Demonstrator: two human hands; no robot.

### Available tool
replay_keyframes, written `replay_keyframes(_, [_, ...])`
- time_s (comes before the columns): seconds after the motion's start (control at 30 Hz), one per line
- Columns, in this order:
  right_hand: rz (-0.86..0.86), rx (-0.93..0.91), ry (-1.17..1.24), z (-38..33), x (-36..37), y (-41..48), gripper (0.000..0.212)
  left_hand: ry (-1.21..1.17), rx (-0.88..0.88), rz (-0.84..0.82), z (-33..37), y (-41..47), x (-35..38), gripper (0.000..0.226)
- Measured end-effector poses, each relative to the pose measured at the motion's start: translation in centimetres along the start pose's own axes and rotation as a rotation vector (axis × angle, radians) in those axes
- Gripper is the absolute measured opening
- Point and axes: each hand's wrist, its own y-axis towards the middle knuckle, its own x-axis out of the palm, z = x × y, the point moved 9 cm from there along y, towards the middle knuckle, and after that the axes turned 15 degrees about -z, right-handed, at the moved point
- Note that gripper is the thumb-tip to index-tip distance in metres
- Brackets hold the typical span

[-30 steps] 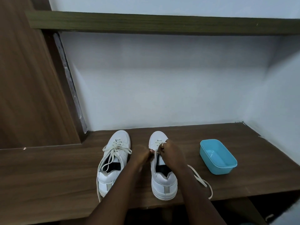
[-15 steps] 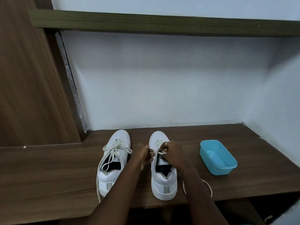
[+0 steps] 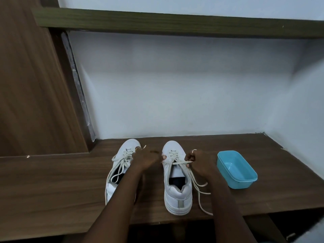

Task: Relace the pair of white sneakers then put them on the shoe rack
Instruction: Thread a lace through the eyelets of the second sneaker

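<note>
- Your right-hand sneaker (image 3: 178, 195) stands on the wooden shelf (image 3: 52, 190), laced through about 3 lower rows; the upper eyelets look unfilled.
- Your right hand (image 3: 200, 163) pinches the flat woven lace (image 3: 180, 163) taut; your left hand (image 3: 146, 160) curls round its other end.
- The left-hand sneaker (image 3: 122, 155) looks laced but untied; both have smooth leather-like uppers and ribbed rubber soles.
- A glossy blue plastic tub (image 3: 245, 183) sits just beside; racking seems still ahead.

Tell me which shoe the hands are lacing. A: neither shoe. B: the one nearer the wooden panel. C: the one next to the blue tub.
C: the left hand and right hand pinch the lace across the shoe beside the blue tub.
</note>
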Motion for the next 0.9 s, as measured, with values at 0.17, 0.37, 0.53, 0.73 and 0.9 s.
replay_keyframes(0.17, [0.095, 0.074, -0.117, 0.3, -1.1, -0.9, 0.006, 0.415, -0.228, 0.145, -0.2, -0.7, -1.4, 0.032])
replay_keyframes(0.37, [0.225, 0.078, -0.071, 0.5, -2.0, -1.7, 0.004, 0.317, -0.296, 0.557, -1.8, -2.4, -6.4, 0.025])
replay_keyframes(0.53, [0.335, 0.061, -0.021, 0.4, -2.9, -2.4, 0.011, 0.276, -0.273, 0.923, -1.9, -7.5, -9.7, 0.022])
replay_keyframes(0.73, [0.399, 0.041, 0.005, -0.4, -3.1, -2.9, 0.013, 0.270, -0.230, 0.799, -1.8, -5.6, -9.5, 0.022])
replay_keyframes(0.9, [0.373, 0.004, 0.056, -1.2, -2.9, -2.5, 0.013, 0.444, -0.132, 0.295, 0.7, -1.0, -3.2, 0.027])
